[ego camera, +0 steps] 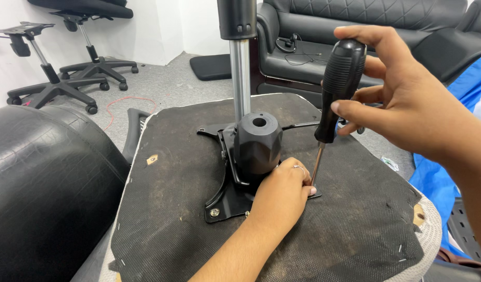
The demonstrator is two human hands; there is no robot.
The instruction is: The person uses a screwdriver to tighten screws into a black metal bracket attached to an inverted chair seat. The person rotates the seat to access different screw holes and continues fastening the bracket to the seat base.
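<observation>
Both hands close: right grip point(402, 99) wraps screwdriver point(337, 89), left grip point(282, 193) steadies its tip near plate edge point(219, 209).

The mounting plate point(225, 201) lies on the seat underside point(188, 230), sofa point(355, 31) behind it.

Black screwdriver handle point(340, 78), black mechanism plate point(227, 201) (silver bolt), quilted black sofa point(355, 15).

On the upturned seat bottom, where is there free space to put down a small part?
Free: the fabric left of the metal plate, up to the armrest; also the patch right of the screwdriver, toward the torn corner. Crowded: around the black knob, where the left hand and right hand work.
</observation>
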